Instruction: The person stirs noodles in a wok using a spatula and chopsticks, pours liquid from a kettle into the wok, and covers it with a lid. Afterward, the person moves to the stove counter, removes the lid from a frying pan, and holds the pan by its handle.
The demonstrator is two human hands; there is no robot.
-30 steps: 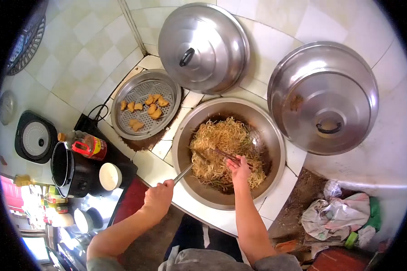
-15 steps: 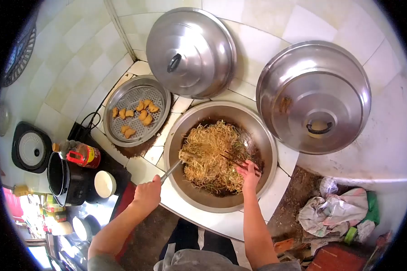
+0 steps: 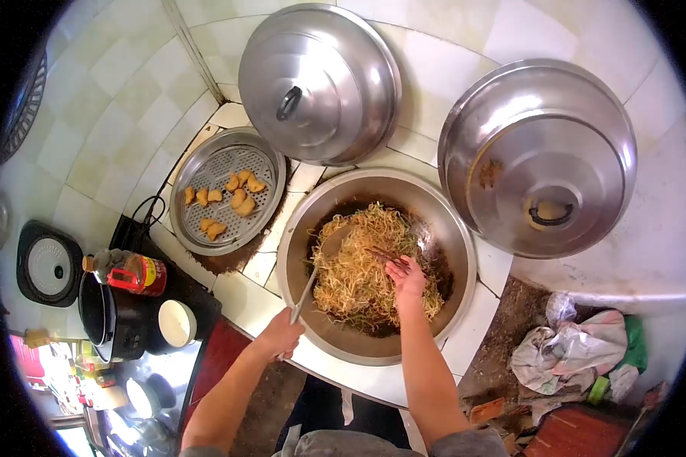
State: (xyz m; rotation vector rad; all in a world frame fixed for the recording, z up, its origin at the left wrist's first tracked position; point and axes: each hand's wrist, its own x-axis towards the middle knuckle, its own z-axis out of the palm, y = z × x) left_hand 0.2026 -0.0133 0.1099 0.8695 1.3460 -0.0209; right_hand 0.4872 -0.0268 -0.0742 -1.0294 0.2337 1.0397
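A wide metal pan (image 3: pixel 453 333) is set in the white tiled stove top and holds a heap of noodles (image 3: pixel 358 286) with bits of green. My left hand (image 3: pixel 280 335), closed on the handle of a metal ladle (image 3: pixel 306 293), is over the pan's lower left rim. The ladle's bowl rests against the noodles at their upper left. My right hand (image 3: pixel 408 280) is above the right part of the noodles, fingers closed round dark chopsticks that point left into them.
Left of the pan, a perforated steamer tray (image 3: pixel 244 238) holds golden pieces. Two large metal lids (image 3: pixel 328 84) (image 3: pixel 556 160) lean on the wall behind. A black cooker (image 3: pixel 122 327), a red-labelled bottle (image 3: pixel 149 276) and a bowl (image 3: pixel 177 323) stand left. Plastic bags (image 3: pixel 579 350) lie right.
My left hand has moved right and down, and the ladle's bowl has shifted to the upper left of the noodles. My right hand has moved slightly left and up with the chopsticks.
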